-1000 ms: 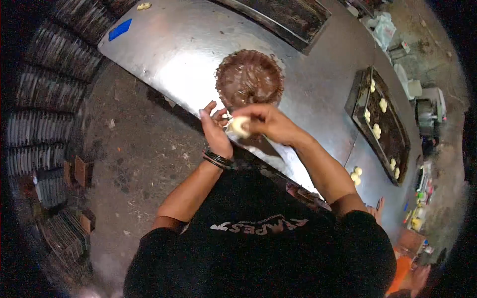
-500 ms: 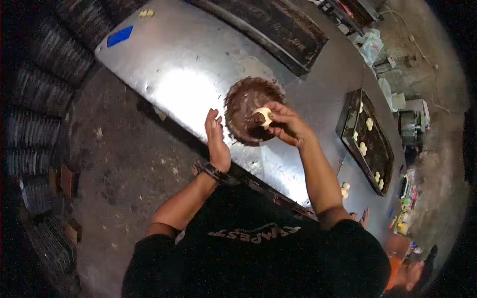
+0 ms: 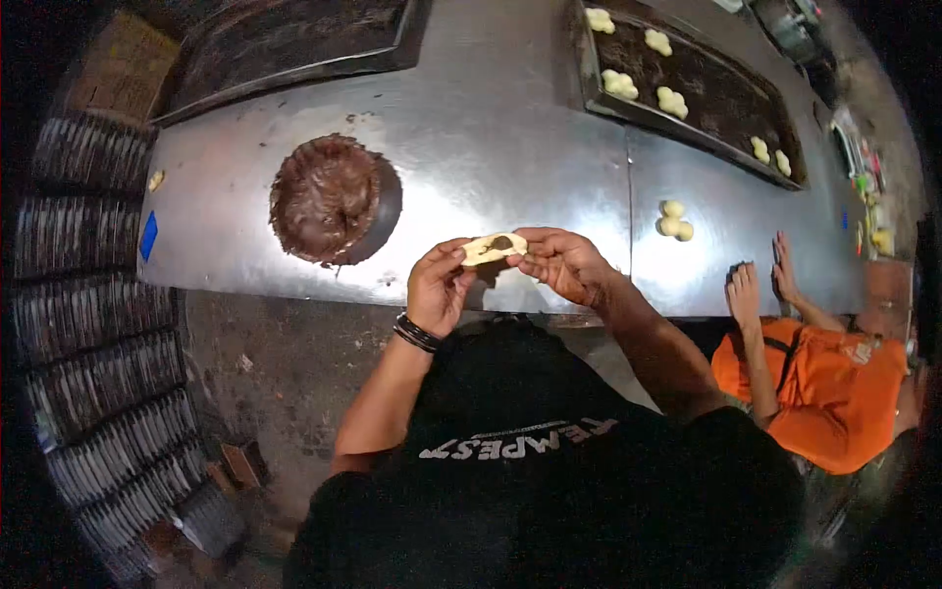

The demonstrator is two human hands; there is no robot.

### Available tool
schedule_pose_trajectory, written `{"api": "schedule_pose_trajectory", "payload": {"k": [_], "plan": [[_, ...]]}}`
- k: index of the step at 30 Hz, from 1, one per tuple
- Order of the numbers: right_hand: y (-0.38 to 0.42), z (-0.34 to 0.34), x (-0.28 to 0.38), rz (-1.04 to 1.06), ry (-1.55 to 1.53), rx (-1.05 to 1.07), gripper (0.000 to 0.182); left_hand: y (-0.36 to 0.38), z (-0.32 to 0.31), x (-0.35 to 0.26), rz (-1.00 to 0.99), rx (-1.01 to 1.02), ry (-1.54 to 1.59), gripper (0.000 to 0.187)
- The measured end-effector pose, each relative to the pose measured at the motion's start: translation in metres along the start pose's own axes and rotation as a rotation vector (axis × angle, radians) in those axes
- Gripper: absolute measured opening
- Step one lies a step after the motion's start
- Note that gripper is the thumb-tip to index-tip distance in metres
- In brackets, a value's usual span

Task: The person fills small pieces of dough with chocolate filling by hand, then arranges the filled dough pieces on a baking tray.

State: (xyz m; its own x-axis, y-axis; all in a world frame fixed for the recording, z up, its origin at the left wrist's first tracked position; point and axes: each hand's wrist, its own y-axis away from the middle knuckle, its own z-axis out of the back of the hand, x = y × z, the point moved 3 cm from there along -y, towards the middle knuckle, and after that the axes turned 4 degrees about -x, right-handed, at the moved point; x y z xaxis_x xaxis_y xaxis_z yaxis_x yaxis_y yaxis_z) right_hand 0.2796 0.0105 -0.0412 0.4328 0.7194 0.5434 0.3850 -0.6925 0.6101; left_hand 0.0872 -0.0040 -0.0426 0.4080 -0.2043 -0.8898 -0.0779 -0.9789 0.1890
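A flattened piece of pale dough (image 3: 479, 253) with a dab of brown filling (image 3: 501, 242) on it is stretched between my two hands, just above the table's front edge. My left hand (image 3: 439, 285) pinches its left end, and a dark band circles that wrist. At the other end, my right hand (image 3: 569, 263) grips the dough beside the filling. Ahead and to the left sits a round container heaped with chocolate-brown filling (image 3: 329, 196), its rim thickly smeared.
Several dough pieces lie in a dark baking tray (image 3: 706, 133) at the back right. Three dough balls (image 3: 674, 222) rest on the metal table (image 3: 510, 128) near a co-worker's hands (image 3: 746, 293). Another dark tray (image 3: 294, 49) stands at the back left. A blue piece (image 3: 148, 237) lies at the left edge.
My right hand has brought the dough and filling away from the container toward me. My left hand, open before, now holds the dough too. The view has turned to the right.
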Motion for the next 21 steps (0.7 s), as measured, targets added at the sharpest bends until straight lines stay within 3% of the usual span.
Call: {"api": "schedule_pose_trajectory", "payload": {"k": [2, 3, 6, 7, 10, 11, 13, 16, 17, 20, 21], "plan": [[0.009, 0.003, 0.011, 0.126, 0.501, -0.21, 0.038, 0.004, -0.016, 0.012, 0.282, -0.011, 0.288, 0.029], [0.013, -0.007, 0.02, 0.329, 0.738, -0.173, 0.033, 0.002, -0.022, 0.014, 0.165, 0.089, 0.104, 0.042], [0.02, -0.044, 0.039, 0.976, 1.432, -0.039, 0.018, 0.004, -0.035, -0.008, -0.273, 0.145, -0.381, 0.048], [0.014, -0.044, 0.043, 1.017, 1.491, 0.016, 0.017, 0.004, -0.034, -0.012, -0.233, 0.151, -0.332, 0.048], [0.012, -0.044, 0.04, 0.791, 1.175, -0.176, 0.014, 0.0, -0.027, -0.015, -0.115, 0.159, -0.193, 0.049], [0.016, -0.046, 0.033, 0.892, 1.079, -0.264, 0.012, -0.003, -0.025, -0.004, -0.079, 0.145, -0.151, 0.05], [0.02, -0.047, 0.012, 1.021, 1.08, -0.385, 0.015, 0.0, -0.028, -0.02, -0.336, 0.204, -0.328, 0.048], [0.012, -0.016, -0.03, 1.189, 1.192, -0.482, 0.017, -0.001, -0.004, 0.037, -0.05, 0.4, -0.461, 0.039], [0.011, -0.003, -0.047, 1.203, 1.234, -0.493, 0.015, 0.009, -0.006, 0.015, 0.266, 0.509, -0.295, 0.034], [0.015, 0.035, -0.075, 0.813, 1.059, -0.508, 0.005, 0.025, 0.024, -0.014, 0.33, 0.504, -0.175, 0.03], [0.025, 0.016, -0.058, 0.807, 1.327, -0.377, 0.003, 0.027, 0.037, -0.017, 0.356, 0.405, -0.178, 0.03]]}}
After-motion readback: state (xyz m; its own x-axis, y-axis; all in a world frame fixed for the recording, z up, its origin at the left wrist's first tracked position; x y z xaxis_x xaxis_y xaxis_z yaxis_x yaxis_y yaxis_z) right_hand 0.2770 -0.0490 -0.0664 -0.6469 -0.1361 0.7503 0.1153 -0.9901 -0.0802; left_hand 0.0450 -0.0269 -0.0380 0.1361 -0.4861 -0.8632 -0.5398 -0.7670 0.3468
